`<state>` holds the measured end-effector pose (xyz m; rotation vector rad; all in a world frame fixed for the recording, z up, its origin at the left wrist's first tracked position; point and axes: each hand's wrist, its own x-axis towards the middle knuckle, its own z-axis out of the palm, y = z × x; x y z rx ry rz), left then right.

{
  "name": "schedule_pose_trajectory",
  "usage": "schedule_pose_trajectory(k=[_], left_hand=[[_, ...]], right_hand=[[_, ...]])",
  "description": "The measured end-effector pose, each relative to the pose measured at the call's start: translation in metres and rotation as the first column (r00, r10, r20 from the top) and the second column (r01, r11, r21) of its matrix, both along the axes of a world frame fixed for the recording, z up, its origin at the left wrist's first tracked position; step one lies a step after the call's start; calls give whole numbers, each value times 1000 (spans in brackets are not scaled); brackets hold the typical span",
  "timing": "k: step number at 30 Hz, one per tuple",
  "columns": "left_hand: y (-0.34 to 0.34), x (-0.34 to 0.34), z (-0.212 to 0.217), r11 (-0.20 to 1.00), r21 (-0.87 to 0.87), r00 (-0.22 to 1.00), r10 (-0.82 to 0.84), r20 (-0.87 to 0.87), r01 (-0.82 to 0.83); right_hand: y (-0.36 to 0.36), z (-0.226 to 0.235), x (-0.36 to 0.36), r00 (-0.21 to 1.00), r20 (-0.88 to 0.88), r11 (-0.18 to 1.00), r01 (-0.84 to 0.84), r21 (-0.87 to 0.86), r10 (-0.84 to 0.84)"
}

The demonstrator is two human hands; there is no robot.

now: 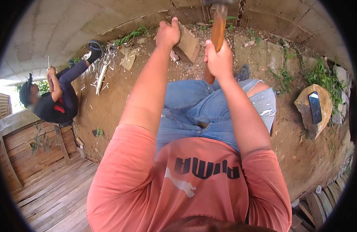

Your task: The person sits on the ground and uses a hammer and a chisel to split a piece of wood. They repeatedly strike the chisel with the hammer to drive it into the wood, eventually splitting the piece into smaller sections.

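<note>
Out in front, my left hand (169,34) is closed on the far left side of a thick, light-brown wooden block (189,45), which stands tilted over the dirt. My right hand (220,61) wraps round the wooden handle of a hammer (218,31) held upright to the right of the block. Its dark metal head reaches the top edge of the picture and is only partly visible. Hammer and block are apart. Below my hands are my bent legs in torn blue jeans (182,94).
Wood shavings (102,75) and chips litter the dirt beside a curved block wall (108,19). At left another person (56,89) sits holding a thin stick. A phone (315,107) lies on a large stone (302,101) at right. Wooden planks (58,189) fill the lower left.
</note>
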<state>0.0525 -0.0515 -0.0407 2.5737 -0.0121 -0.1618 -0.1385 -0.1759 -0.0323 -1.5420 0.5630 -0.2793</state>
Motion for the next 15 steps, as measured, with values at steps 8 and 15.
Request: schedule_pose_trajectory(k=[8,15], left_hand=[[6,13,-3,1000,-19,1000,1,0,-1],[0,17,-14,1000,0,1000,-7,-15,7]], right_hand=[[8,-45,2,920,-352,893,-299,-337,175],[12,-25,-4,992,-121,953,-76,-293,42]])
